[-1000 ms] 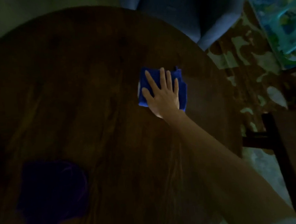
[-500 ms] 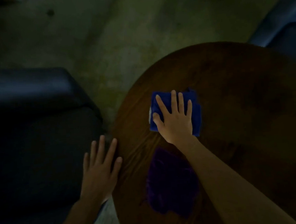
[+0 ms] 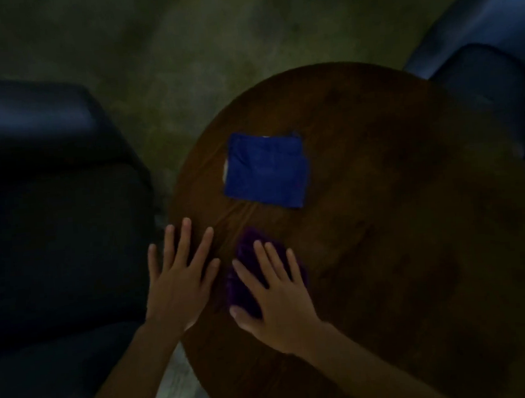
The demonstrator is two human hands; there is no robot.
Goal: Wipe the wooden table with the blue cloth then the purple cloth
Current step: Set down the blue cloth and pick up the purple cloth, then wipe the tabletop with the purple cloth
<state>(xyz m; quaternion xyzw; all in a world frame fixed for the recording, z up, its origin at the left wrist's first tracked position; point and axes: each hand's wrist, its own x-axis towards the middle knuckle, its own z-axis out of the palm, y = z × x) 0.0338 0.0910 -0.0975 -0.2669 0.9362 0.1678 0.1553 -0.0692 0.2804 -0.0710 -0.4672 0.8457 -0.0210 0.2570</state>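
Note:
The round wooden table (image 3: 396, 220) fills the right half of the dim view. A folded blue cloth (image 3: 265, 170) lies flat near its far left edge, with no hand on it. Closer to me lies the fuzzy purple cloth (image 3: 246, 252). My right hand (image 3: 277, 294) rests flat on the purple cloth with the fingers spread, covering most of it. My left hand (image 3: 183, 279) lies palm down on the table's left rim, fingers apart, holding nothing, just left of the purple cloth.
A dark blue armchair (image 3: 48, 213) stands close against the table's left side. Another blue seat (image 3: 490, 58) is at the far right. Grey-green floor (image 3: 182, 49) lies beyond the table.
My right hand left the blue cloth and came back onto the purple cloth. The blue cloth stays where it was. My left hand moved slightly up along the table's rim.

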